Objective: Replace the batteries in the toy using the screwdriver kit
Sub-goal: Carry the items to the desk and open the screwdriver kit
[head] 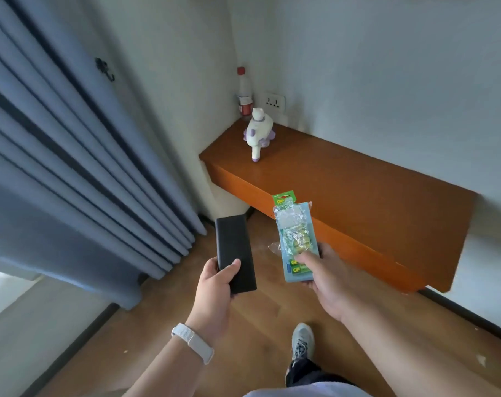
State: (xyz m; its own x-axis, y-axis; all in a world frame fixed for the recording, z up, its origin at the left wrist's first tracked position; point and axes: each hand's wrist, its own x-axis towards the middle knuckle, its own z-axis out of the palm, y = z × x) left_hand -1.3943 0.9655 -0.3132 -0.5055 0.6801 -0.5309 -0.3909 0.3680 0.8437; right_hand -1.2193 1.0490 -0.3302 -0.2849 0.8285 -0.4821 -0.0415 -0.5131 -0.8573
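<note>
Well beyond both hands, toy; left hand around black case, right hand around battery pack.

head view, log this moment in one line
left hand: holds flat black rectangular case | right hand: holds green-and-blue battery blister pack | white and purple toy: on orange wooden shelf

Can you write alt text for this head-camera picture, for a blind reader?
A person holds a black case in the left hand and a battery pack in the right hand, facing an orange shelf with a white-and-purple toy on it.
</note>
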